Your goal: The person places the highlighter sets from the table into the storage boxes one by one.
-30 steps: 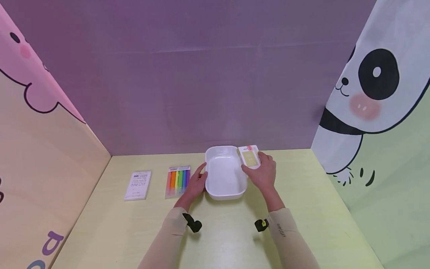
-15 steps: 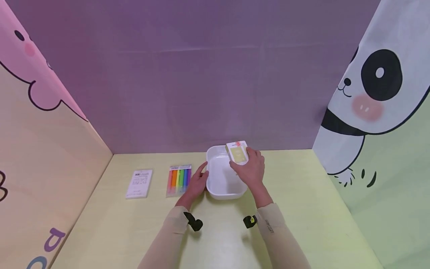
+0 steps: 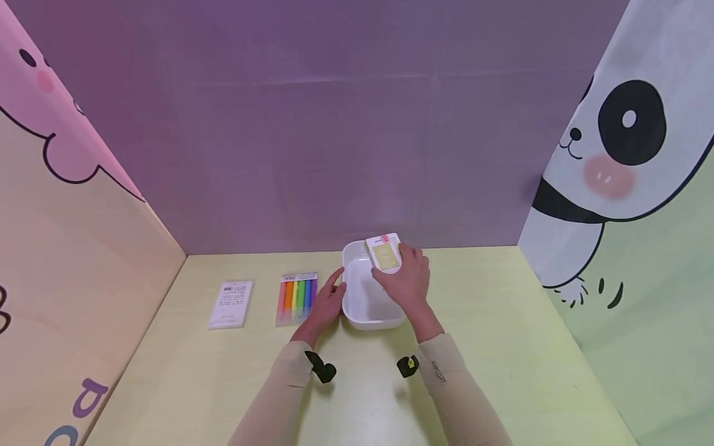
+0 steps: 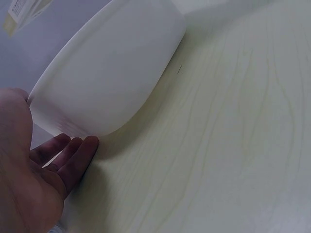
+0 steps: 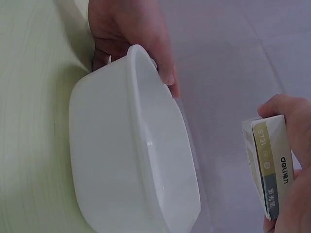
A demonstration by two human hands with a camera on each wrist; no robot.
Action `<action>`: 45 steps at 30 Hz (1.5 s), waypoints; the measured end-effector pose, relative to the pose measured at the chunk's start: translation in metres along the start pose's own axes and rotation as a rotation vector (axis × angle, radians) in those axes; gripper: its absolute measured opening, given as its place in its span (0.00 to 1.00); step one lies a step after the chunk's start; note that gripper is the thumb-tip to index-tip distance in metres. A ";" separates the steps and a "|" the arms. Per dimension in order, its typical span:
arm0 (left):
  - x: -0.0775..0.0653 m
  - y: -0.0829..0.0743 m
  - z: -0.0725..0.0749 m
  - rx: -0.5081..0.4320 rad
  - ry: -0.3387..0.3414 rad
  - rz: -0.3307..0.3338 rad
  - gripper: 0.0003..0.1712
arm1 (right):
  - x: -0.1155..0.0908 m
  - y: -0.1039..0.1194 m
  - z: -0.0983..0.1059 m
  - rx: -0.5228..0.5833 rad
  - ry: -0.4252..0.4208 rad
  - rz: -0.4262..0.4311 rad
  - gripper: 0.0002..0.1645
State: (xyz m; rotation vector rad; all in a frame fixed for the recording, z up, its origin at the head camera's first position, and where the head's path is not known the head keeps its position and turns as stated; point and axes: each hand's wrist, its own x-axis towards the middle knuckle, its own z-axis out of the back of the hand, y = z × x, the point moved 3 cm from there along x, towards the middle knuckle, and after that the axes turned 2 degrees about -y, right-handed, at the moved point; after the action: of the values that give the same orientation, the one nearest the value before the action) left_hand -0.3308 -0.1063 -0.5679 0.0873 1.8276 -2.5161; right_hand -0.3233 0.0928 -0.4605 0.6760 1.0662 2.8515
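A white plastic tub (image 3: 365, 306) stands on the table with its open side up. My left hand (image 3: 328, 303) holds it at its left side, the thumb at the rim. In the left wrist view, the other fingertips of that hand (image 4: 39, 170) touch the lower wall of the tub (image 4: 112, 68). My right hand (image 3: 409, 275) grips a small white and yellow highlighter box (image 3: 385, 255) over the far end of the tub. The right wrist view shows the box (image 5: 267, 160) raised clear of the rim, between thumb and fingers, with "deli" and "S731" printed on it.
Left of the tub lies a clear pack of rainbow-coloured pens (image 3: 297, 298), close to my left hand. Farther left, a flat white printed packet (image 3: 231, 304) lies on the pale wooden table (image 3: 502, 371). A purple wall (image 3: 357, 155) rises behind the tub.
My right hand has lifted the highlighter box from beside the tub and carried it left, over the tub. The left hand has stayed at the tub's left side.
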 end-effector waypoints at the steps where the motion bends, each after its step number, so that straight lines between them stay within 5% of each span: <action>1: 0.000 0.000 0.000 0.002 -0.002 0.001 0.28 | 0.000 0.000 -0.001 -0.001 0.004 -0.002 0.48; 29: 0.001 -0.002 0.000 0.006 -0.008 0.020 0.28 | -0.018 -0.009 -0.043 -0.054 0.027 0.006 0.47; 39: -0.002 -0.005 0.000 0.031 -0.018 0.010 0.28 | -0.023 -0.018 -0.041 0.025 -0.091 0.048 0.24; 45: -0.002 -0.003 0.000 0.028 -0.016 0.023 0.28 | -0.026 -0.027 -0.038 0.032 -0.106 -0.003 0.16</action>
State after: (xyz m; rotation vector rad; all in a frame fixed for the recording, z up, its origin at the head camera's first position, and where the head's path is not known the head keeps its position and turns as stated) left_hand -0.3286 -0.1051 -0.5647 0.0875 1.7755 -2.5199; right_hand -0.3186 0.0855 -0.5130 0.8166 1.0976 2.7672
